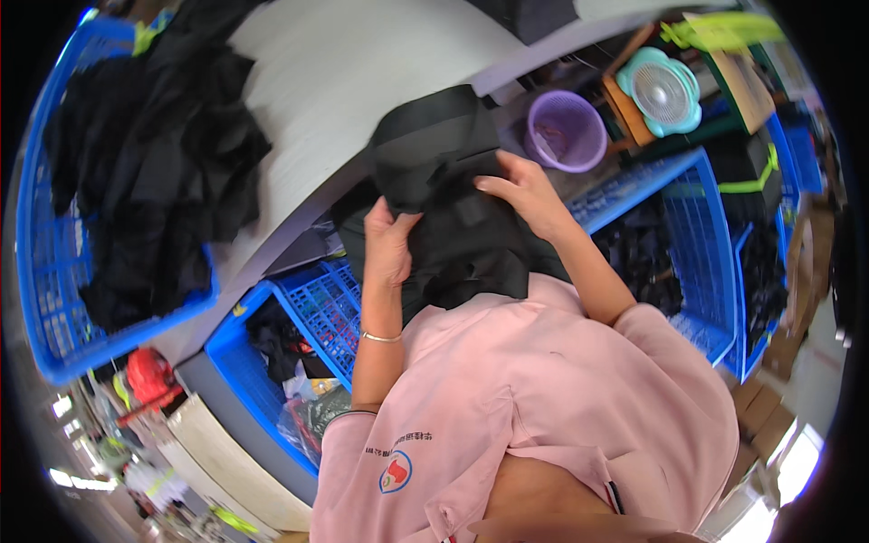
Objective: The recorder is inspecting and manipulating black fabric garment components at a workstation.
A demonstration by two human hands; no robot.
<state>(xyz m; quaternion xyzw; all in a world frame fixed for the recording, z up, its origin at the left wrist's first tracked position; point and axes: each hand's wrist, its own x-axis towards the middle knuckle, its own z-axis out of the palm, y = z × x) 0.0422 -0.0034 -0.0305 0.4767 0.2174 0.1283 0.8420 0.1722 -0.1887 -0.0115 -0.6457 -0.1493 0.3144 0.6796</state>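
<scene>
A blue crate of dark fabric stands left, a purple basket and turquoise fan far right; the black cloth lies between the pink shirt and pale worktop, long axis running near to far, soft and creased; the left hand pinches its left edge; the right hand, thumb and fingers slightly parted, meets its right side, its hold unclear.

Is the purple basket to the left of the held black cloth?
No, the purple basket stands to the right of the held black cloth.
</scene>
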